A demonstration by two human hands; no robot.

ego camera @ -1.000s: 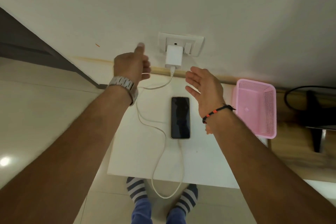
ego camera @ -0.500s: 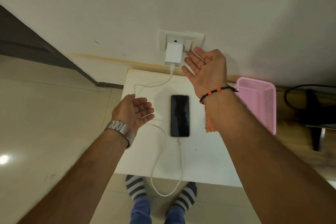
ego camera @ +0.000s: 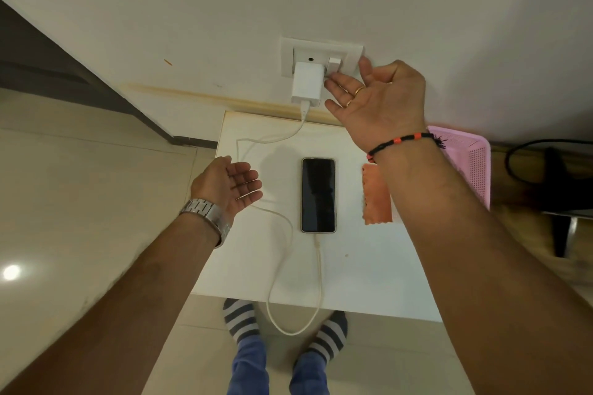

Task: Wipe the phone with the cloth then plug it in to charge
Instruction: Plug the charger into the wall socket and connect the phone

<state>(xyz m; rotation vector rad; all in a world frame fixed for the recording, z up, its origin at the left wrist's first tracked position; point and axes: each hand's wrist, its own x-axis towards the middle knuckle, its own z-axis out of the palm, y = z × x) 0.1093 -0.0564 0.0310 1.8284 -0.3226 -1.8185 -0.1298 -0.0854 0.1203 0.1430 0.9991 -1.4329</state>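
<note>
Reaching across the scene from your left, your left hand [ego camera: 229, 187] hovers palm-up over the left part of the white tabletop [ego camera: 369, 266], fingers relaxed and holding nothing. Just beside it runs the thin white charging cable [ego camera: 290, 234]; judge it light and limp, best taken by the stiff plug end rather than the cord, which loops off the front edge. The slim black-screened phone with a pale metal rim [ego camera: 318, 195] lies flat, face up, mid-tabletop, the cable meeting its near end. Expect it rigid, smooth and slippery, with fragile glass, so grip it by the long side edges. Above it the white block-shaped charger [ego camera: 307, 84] sits in the white wall socket plate [ego camera: 353, 56], where your right hand [ego camera: 378, 99] has straight fingertips [ego camera: 333, 82] at the white rocker switch [ego camera: 334, 66], gripping nothing. The small orange cloth with zigzag edges [ego camera: 377, 199], soft and light, lies just right of the phone, partly under your forearm. The pink perforated plastic basket [ego camera: 475, 163] stands furthest right; you cannot see its contents.
</note>
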